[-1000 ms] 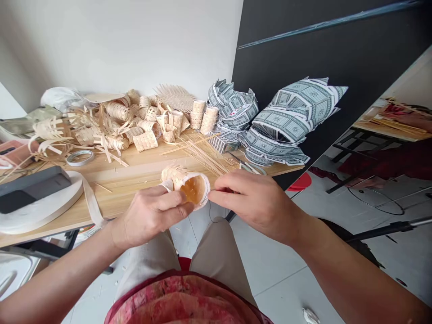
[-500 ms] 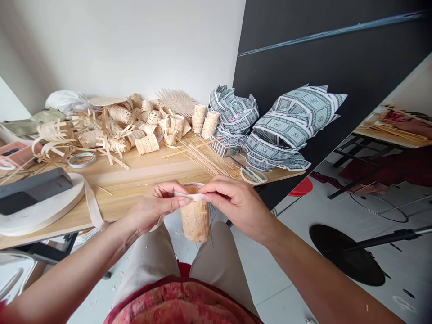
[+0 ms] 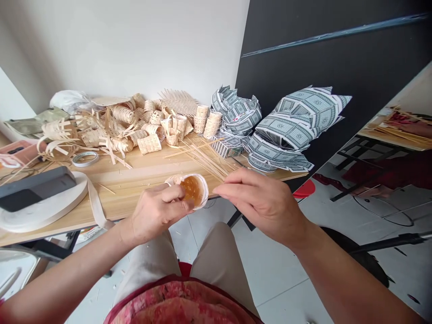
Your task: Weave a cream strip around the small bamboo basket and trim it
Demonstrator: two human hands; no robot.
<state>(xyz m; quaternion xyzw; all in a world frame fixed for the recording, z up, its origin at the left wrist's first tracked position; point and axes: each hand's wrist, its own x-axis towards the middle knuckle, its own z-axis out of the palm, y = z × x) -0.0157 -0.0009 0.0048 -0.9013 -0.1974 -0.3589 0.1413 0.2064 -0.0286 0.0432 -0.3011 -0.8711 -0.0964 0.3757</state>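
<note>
My left hand (image 3: 165, 204) is closed around a small woven wood-strip basket (image 3: 177, 179), its fingers over the rim. The basket lies tilted, its round opening turned to the right and up, so the yellowish inside shows. A white band runs along the rim. To the right, my right hand (image 3: 259, 202) is pinched, thumb and fingertips together, a little apart from the rim. A thin dark thread (image 3: 212, 203) shows between rim and fingertips; what the pinch holds is too small to make out. The cream tape (image 3: 96, 202) hangs over the table edge left of my left hand.
The wooden table (image 3: 135, 177) carries a pile of woven baskets (image 3: 121, 114), loose strips (image 3: 205, 157), a tape roll (image 3: 85, 158), and a phone (image 3: 37, 186) on a large tape coil (image 3: 43, 220). Folded patterned-card shapes (image 3: 286, 126) stand at right. A round black base (image 3: 354, 256) is on the floor.
The basket has gone from upright to tilted, its mouth now facing right. My left hand has shifted its hold around it. My right hand has left the rim and moved right.
</note>
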